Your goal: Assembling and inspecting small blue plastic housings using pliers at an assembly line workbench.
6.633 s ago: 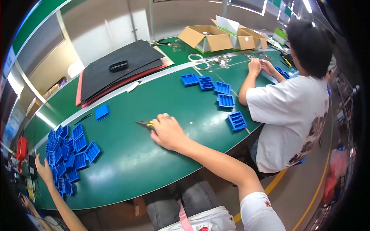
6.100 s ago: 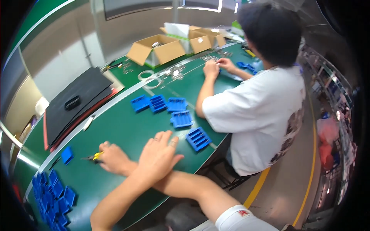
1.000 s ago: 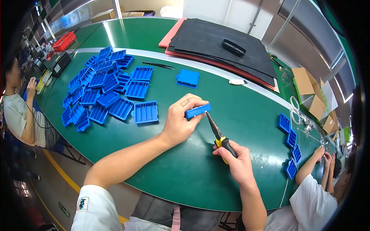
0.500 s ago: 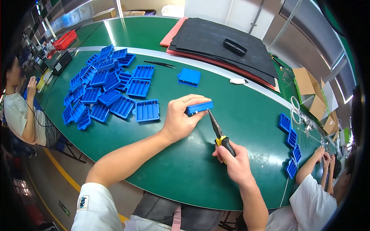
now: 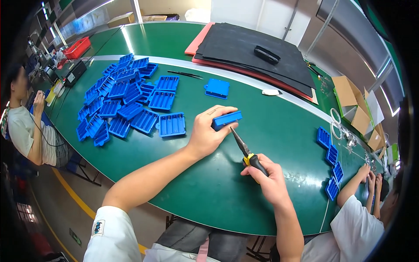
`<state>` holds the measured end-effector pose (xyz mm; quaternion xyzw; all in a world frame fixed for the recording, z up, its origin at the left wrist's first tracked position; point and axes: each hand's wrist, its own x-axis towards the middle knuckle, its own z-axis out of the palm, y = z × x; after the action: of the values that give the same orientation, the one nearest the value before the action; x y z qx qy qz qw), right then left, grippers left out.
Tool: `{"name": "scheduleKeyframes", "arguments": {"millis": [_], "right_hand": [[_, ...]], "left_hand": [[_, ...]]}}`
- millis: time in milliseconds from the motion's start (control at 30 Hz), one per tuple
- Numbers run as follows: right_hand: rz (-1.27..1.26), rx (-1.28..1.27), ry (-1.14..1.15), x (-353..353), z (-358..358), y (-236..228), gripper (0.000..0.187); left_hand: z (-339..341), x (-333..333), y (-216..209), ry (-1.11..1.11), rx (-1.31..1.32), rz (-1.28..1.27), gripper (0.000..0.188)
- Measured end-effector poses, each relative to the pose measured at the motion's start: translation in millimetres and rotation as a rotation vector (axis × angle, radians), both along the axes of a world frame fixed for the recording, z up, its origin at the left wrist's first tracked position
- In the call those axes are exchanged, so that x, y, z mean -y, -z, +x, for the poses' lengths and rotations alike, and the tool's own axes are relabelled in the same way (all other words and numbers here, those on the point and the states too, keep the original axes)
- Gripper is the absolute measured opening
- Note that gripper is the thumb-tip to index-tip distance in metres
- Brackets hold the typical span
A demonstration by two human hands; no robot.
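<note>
My left hand [image 5: 206,134] grips a blue plastic battery holder [image 5: 228,119] on edge above the table, its narrow side turned up. Closed around the black and yellow handles is my right hand [image 5: 269,177], holding long-nose pliers [image 5: 242,144]. The plier tips are at the lower edge of the holder, close to my left fingertips; whether they grip a part there is too small to tell. To the left lies a heap of blue battery holders [image 5: 118,89], most with open slots upward. One more holder [image 5: 217,88] lies beyond my hands, flat back up.
Tweezers [image 5: 185,74] lie beyond the heap. Black sheets [image 5: 244,52] carry a dark case [image 5: 266,54]. Several holders [image 5: 332,155] form a row at right, near a cardboard box [image 5: 355,102]. A person [image 5: 28,126] sits left; another [image 5: 358,227] works at right.
The plier tips have drawn slightly down and left along the holder's edge. The holder has tilted a little in my left hand. The whole view has shifted slightly.
</note>
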<state>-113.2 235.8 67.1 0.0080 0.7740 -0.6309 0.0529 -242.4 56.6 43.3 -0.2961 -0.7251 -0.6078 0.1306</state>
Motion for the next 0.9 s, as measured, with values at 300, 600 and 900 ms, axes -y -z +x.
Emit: {"name": "scheduleKeyframes", "arguments": {"millis": [300,600,900], "right_hand": [[-0.034,-0.022,-0.022,3.1,0.0,2.8,0.015],[-0.020,-0.026,0.001,7.7,1.0,-0.6,0.016],[-0.124,0.041,-0.020,13.2,3.7,10.9,0.019]], "left_hand": [[-2.6,-1.8,7.4,0.063,-0.071,0.002,0.031],[-2.9,-3.2,7.2,0.035,-0.110,-0.009,0.033],[-5.7,-3.7,7.9,0.027,-0.136,0.024,0.032]]}}
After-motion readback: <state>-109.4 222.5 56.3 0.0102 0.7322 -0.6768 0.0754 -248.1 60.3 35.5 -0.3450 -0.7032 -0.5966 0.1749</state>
